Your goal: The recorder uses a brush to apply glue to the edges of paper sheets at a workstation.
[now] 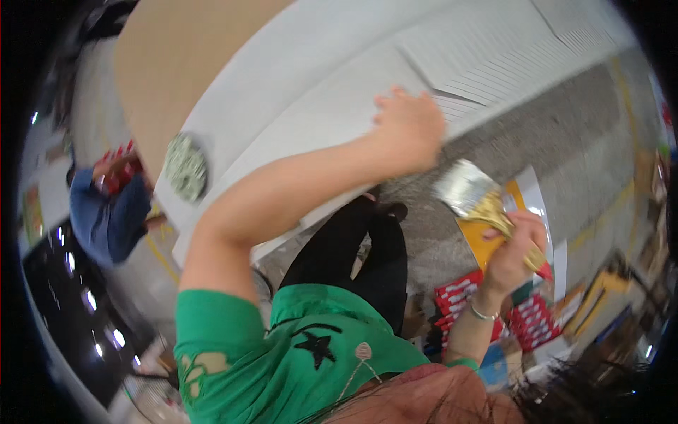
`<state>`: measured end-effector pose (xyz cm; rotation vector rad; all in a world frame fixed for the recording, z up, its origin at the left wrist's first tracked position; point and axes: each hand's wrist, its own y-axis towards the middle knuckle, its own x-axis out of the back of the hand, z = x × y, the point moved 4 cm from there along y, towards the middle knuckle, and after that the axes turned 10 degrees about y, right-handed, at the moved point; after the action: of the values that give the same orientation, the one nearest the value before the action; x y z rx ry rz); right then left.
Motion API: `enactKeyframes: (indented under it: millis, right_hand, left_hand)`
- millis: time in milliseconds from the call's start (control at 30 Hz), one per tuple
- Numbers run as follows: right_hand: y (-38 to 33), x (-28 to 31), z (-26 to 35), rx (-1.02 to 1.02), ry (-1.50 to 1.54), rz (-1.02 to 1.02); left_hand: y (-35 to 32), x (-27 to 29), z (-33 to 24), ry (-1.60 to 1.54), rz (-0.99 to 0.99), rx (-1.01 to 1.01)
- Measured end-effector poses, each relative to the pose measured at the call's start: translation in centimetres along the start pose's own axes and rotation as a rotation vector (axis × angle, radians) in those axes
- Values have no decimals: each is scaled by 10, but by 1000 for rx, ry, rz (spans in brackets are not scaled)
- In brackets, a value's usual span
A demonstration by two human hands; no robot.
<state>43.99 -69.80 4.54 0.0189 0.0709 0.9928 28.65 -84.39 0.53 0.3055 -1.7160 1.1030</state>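
Observation:
My left hand (409, 127) reaches forward and rests on the edge of a large white ribbed panel (494, 56), with its fingers curled over it. The panel lies on a long white table (296, 106). My right hand (512, 247), a thin bracelet on its wrist, is closed around a crinkled shiny gold and silver foil pack (470, 191). It holds the pack up over the floor, to the right of my legs in black trousers (360, 254). I wear a green shirt with a black star (314, 346).
A round green-and-white speckled object (185, 167) sits near the table's left edge, beside a brown cardboard sheet (191, 63). A person in blue (106, 219) holds red items at left. Red packs (462, 291) and a yellow sheet (484, 244) lie on the grey floor (565, 141).

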Motion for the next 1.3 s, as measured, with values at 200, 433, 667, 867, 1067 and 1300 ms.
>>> enactKeyframes:
  millis: [200,433,667,867,1067,1300]
  right_hand:
    - [-19,55,-4,-63,29,-113]
    - [-34,64,9,-74,-65,-157]
    - [-32,50,14,-125,22,-215]
    - [-10,75,34,-70,91,-279]
    - [34,131,29,-38,110,-421]
    - [164,248,23,-24,108,-529]
  left_hand:
    - [-39,-69,-37,160,-453,207]
    - [-92,-106,-1,275,-251,544]
    - [-95,-95,26,44,-165,419]
    - [-105,-77,67,-175,15,209]
    - [-33,3,65,-311,-153,265]
    - [125,109,-56,-200,-151,7]
